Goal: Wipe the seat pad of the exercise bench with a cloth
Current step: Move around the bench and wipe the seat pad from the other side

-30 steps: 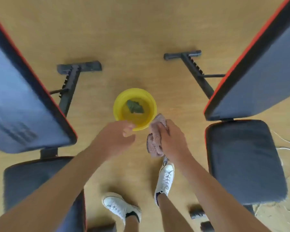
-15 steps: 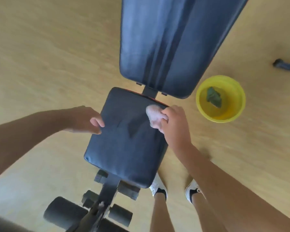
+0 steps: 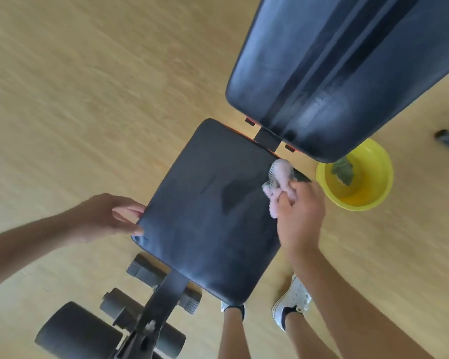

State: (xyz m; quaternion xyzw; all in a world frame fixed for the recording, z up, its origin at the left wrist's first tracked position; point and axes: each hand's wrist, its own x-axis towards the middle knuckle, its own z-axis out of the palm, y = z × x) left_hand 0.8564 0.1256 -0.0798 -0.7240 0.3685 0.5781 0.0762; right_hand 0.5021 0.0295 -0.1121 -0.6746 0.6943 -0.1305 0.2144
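The bench's black seat pad (image 3: 208, 208) fills the middle of the view, with a darker damp patch near its centre. My right hand (image 3: 300, 216) grips a crumpled pink cloth (image 3: 278, 182) and presses it on the pad's far right corner. My left hand (image 3: 109, 216) rests against the pad's left edge, fingertips curled onto the rim. The inclined black backrest (image 3: 335, 73) rises beyond the seat at the upper right.
A yellow basin (image 3: 373, 177) with water and a green rag stands on the wooden floor right of the seat, partly under the backrest. Black foam leg rollers (image 3: 78, 330) and the bench frame lie at the lower left. My white shoes (image 3: 290, 304) stand by the seat's near right corner.
The view swung from between two benches onto one seat pad. My right hand brought the cloth from beside the basin onto the pad's far right corner; my left hand settled on the left edge.
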